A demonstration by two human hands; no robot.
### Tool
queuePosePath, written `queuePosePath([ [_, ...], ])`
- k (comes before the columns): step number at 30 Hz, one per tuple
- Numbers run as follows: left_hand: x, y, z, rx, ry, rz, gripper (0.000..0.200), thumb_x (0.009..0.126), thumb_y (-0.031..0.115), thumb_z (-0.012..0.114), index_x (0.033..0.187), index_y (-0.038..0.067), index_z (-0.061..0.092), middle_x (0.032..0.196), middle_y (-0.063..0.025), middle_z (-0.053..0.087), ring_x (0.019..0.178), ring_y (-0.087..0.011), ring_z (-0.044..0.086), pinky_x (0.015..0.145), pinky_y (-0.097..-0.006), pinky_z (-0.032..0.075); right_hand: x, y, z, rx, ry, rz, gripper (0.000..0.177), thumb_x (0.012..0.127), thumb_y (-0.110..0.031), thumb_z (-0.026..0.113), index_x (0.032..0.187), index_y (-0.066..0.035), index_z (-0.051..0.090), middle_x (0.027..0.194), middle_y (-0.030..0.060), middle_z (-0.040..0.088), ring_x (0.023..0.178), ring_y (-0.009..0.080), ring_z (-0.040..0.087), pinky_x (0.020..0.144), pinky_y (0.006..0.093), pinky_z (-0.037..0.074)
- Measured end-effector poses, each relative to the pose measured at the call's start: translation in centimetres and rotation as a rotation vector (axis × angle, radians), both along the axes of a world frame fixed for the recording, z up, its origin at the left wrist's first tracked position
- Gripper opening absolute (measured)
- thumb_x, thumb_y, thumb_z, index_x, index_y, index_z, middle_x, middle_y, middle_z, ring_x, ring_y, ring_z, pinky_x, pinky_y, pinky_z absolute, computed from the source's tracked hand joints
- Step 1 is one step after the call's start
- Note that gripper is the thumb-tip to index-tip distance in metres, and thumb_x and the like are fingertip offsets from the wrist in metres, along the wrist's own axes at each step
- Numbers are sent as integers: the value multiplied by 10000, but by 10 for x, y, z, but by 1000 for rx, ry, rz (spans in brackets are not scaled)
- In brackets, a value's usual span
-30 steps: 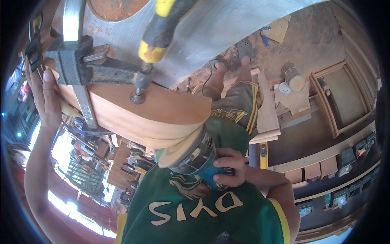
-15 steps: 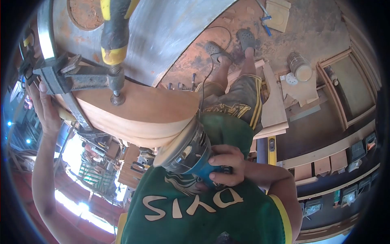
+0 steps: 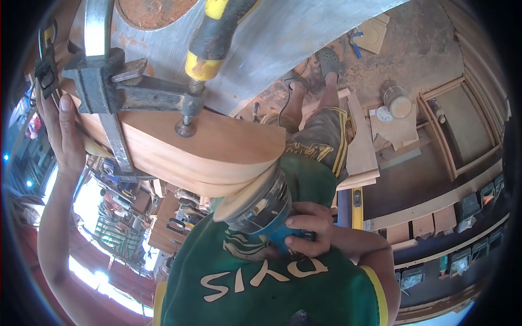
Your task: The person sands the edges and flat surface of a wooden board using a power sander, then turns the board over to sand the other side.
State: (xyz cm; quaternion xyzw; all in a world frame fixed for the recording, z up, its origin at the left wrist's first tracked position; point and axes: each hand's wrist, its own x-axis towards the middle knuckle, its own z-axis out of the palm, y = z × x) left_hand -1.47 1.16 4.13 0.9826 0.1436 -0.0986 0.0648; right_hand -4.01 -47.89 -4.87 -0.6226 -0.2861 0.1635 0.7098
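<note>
While the right hand (image 3: 307, 228) has its fingers closed round the blue body of the sander (image 3: 258, 212), the tool's round pad sits against the rounded end of the curved wooden piece (image 3: 217, 149), at the near corner just above the person's green shirt. The left hand (image 3: 65, 127) lies open, fingers stretched flat against the far end of the wood beside the clamp (image 3: 125, 92), gripping nothing.

From where I stand, doing this well looks to mean holding the pad flush to the curve with light, even pressure. It should follow the bend rather than dwell on one spot. The bracing left palm seems to matter too, since the end being worked overhangs the grey surface (image 3: 288, 38).

The wood is pale reddish-brown and smooth, and seems to be built of several bent layers stacked together. Its broad face is pinned by the clamp's screw foot under a yellow-and-black handle (image 3: 215, 30).
</note>
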Motion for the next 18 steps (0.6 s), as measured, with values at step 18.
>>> queuePosePath([
  [18,1,-10,-4,99,-78,-127,685,1155,433,371,1684,8,281,1735,-245,233,1635,-393,177,1329,-493,151,10,-12,27,-103,-23,150,430,761,-140,912,1135,-132,701,1213,183,646,875,410,738,645,445,656],
])
